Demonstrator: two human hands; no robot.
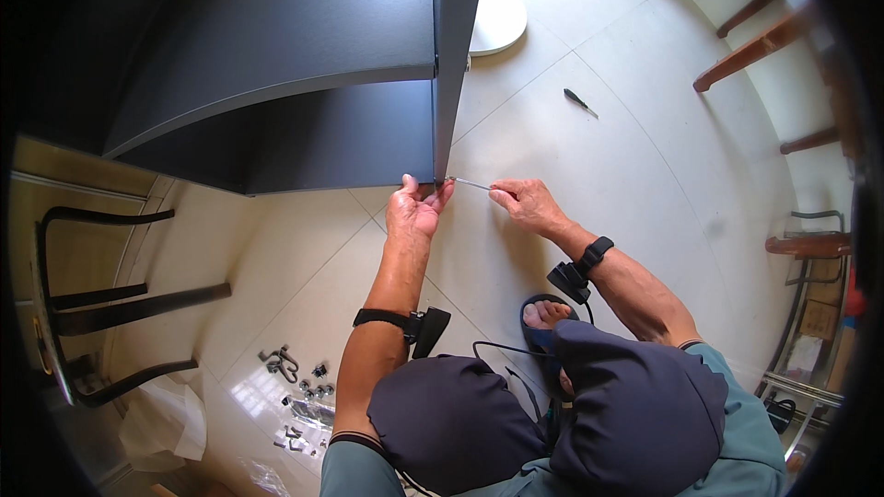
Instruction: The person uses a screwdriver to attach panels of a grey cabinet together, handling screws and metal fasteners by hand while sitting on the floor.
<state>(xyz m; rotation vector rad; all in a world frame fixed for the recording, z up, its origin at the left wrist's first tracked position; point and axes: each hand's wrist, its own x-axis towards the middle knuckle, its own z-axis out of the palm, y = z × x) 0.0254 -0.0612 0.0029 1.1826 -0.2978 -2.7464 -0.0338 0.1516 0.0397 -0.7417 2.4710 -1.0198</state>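
Note:
A dark grey shelf unit (341,133) stands in front of me at the upper left, with a curved shelf and an upright side panel (453,46). At the panel's lower corner my left hand (416,213) has its fingers curled around a small spot; what they hold there is hidden. My right hand (529,208) is closed around a screwdriver, whose handle is mostly covered by the fingers. Its thin metal shaft (474,185) points left, with the tip at my left fingertips by the panel corner.
On the pale tiled floor (626,212) lies another small tool with a black handle (577,99). Loose metal hardware (279,364) and a clear plastic bag (313,412) lie at lower left. A dark-framed chair (138,299) stands left; wooden legs (750,55) stand right.

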